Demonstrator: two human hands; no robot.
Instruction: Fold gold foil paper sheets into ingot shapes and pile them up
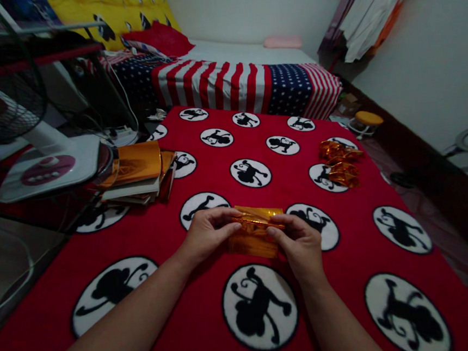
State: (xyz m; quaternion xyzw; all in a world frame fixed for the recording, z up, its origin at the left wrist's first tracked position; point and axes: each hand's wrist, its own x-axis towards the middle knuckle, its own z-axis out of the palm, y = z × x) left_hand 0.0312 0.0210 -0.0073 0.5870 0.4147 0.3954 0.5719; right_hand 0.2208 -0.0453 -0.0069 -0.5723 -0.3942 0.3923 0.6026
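A shiny gold foil paper (254, 243) is held low over the red blanket, a folded ridge running across it. My left hand (211, 231) pinches the ridge at its left end between thumb and fingers. At the right end, my right hand (299, 241) grips the same paper with thumb and fingertips. Part of the sheet spreads flat below the fingers, and another part shows above them. Farther right on the blanket lie several crumpled-looking folded gold foil pieces (341, 163).
A stack of gold and white paper sheets (139, 170) lies at the left edge of the red blanket (216, 163). Beside it stands a white electric fan (48, 167). A bed with a striped and starred cover (218, 84) is behind. A yellow stool (369, 119) stands at right.
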